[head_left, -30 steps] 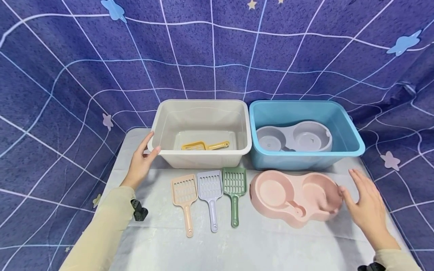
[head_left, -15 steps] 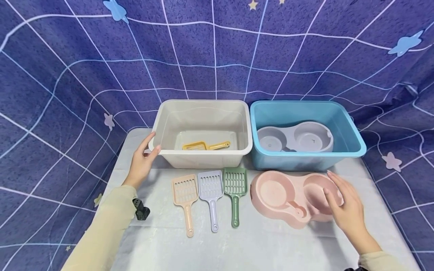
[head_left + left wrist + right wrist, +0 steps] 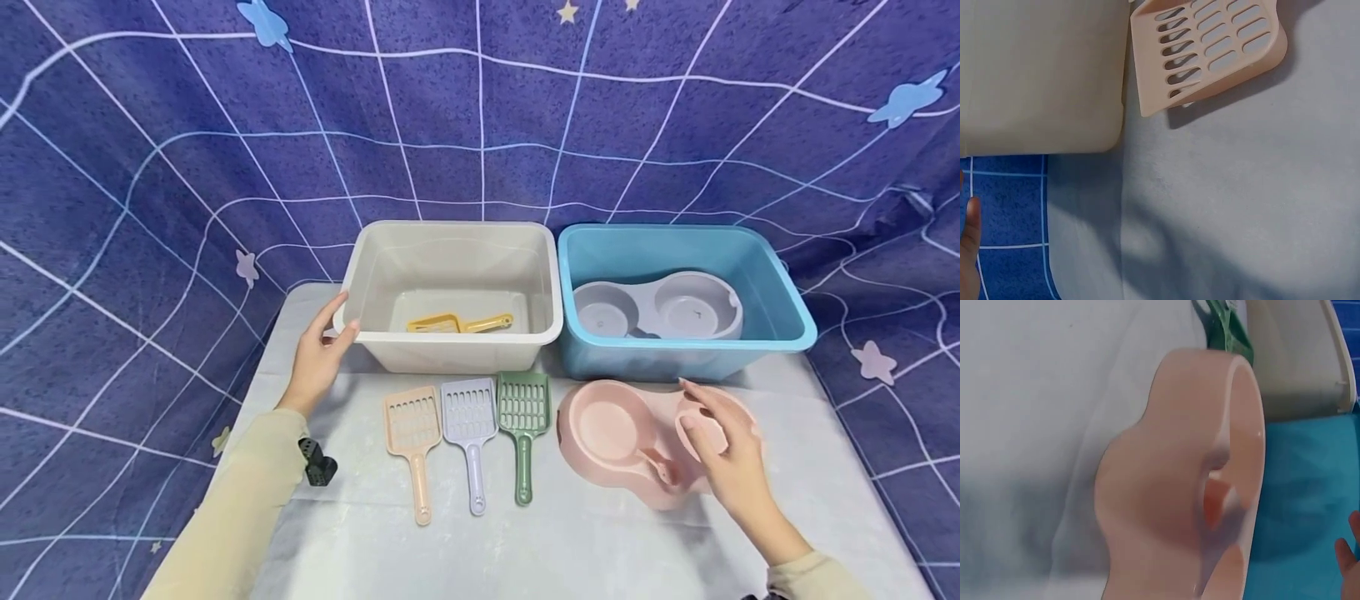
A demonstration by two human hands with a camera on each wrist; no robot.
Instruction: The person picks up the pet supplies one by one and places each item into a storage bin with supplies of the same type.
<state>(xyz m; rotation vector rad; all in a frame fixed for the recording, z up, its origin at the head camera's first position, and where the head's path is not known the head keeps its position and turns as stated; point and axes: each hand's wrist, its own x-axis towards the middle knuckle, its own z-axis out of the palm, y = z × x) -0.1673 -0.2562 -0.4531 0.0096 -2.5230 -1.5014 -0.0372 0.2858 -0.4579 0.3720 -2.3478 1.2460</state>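
Note:
My left hand (image 3: 318,358) is at the front left corner of the beige bin (image 3: 450,354), fingertips right at the rim, fingers relaxed. A yellow litter scoop (image 3: 487,323) lies inside that bin. Over the right bowl of the pink double pet bowl (image 3: 607,421) is my right hand (image 3: 731,458), fingers loosely extended, holding nothing and partly covering it. In the right wrist view the pink double bowl (image 3: 1166,462) shows from its side, with a few fingertips (image 3: 1345,555) at the right edge. The blue bin (image 3: 675,362) holds a grey double pet bowl (image 3: 643,300).
In front of the beige bin lie a peach litter scoop (image 3: 417,450), a lavender litter scoop (image 3: 472,442) and a green litter scoop (image 3: 523,442), side by side on the white-covered table (image 3: 390,558). A blue patterned curtain (image 3: 480,108) hangs behind the bins.
My right hand has moved left from beside the pink double bowl to above its right bowl. My left hand stays at the beige bin's corner. The view has shifted slightly.

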